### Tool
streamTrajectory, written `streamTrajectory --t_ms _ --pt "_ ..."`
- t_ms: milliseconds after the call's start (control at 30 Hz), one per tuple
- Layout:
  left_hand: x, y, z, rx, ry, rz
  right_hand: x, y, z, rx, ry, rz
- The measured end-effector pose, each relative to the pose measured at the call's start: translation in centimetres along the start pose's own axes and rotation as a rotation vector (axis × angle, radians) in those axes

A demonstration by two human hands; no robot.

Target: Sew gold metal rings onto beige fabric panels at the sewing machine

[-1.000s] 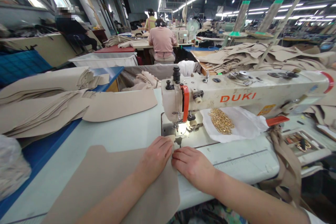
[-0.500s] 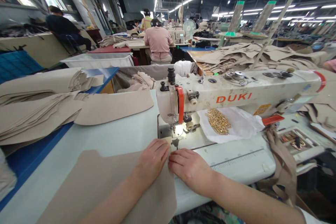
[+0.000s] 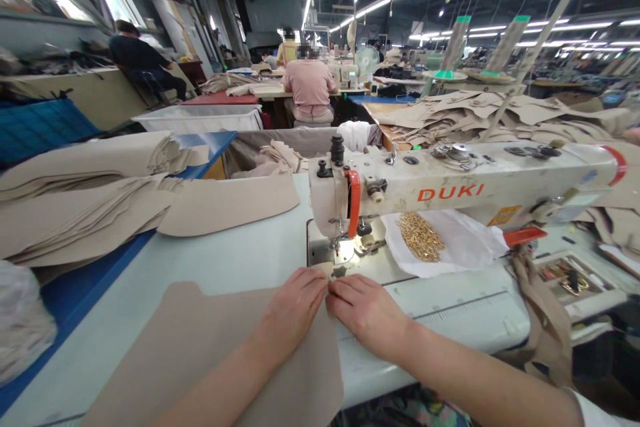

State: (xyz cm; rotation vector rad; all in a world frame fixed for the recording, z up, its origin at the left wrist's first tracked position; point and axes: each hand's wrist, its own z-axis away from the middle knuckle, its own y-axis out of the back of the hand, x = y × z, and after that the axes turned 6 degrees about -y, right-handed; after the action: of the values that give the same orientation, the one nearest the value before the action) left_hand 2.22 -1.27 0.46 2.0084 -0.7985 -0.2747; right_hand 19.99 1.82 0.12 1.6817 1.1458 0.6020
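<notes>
A large beige fabric piece (image 3: 225,333) lies on the pale sewing table in front of the sewing machine (image 3: 450,180), marked DUKI. My left hand (image 3: 295,307) rests over its upper right corner, fingers bent and pinched at the edge. Close against it, my right hand (image 3: 367,313) has its fingers pressed together on the same edge. Both sets of fingertips meet just in front of the presser foot (image 3: 343,240), and they hide the bit of fabric between them. A small pale tab of material (image 3: 325,268) shows beyond the left fingertips.
Gold metal rings or links (image 3: 421,237) lie on a white cloth (image 3: 465,240) under the machine arm. Stacked beige panels (image 3: 90,213) cover the left side. At right are a parts tray (image 3: 575,280) and hanging beige strips (image 3: 545,320). A co-worker (image 3: 310,87) sits ahead.
The camera view has shifted slightly, so the scene sits a little further right and lower. Both hands stay on the fabric edge near the presser foot, with hardly any movement.
</notes>
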Motion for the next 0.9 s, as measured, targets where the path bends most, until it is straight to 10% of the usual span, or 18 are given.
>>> streamTrajectory --t_ms 900 --pt "-2.6 -2.2 -2.7 -0.004 0.029 -0.007 3.7 -0.5 -2.2 -0.036 -0.066 0.113"
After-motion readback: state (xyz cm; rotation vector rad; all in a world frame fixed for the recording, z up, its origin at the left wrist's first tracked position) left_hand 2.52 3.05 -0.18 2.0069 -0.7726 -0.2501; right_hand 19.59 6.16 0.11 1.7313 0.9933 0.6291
